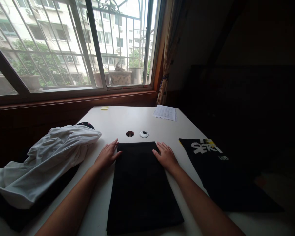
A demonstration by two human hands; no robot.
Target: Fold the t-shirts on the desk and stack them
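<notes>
A black garment [141, 183], folded into a long flat rectangle, lies in front of me on the white table [123, 114]. My left hand [108, 153] rests at its far left corner, fingers apart, the thumb over the edge of the cloth. At the far right corner lies my right hand [166, 155], its fingers spread and the thumb on the fabric. Neither hand grips the cloth. What kind of garment it is cannot be made out.
On the left is a heap with a white cloth [56, 154] over dark fabric. A black printed garment [226, 180] lies flat on the right. Papers [165, 112], a yellow note [104, 108], a table hole [129, 134] and a white round cap [144, 134] are farther back, below the window.
</notes>
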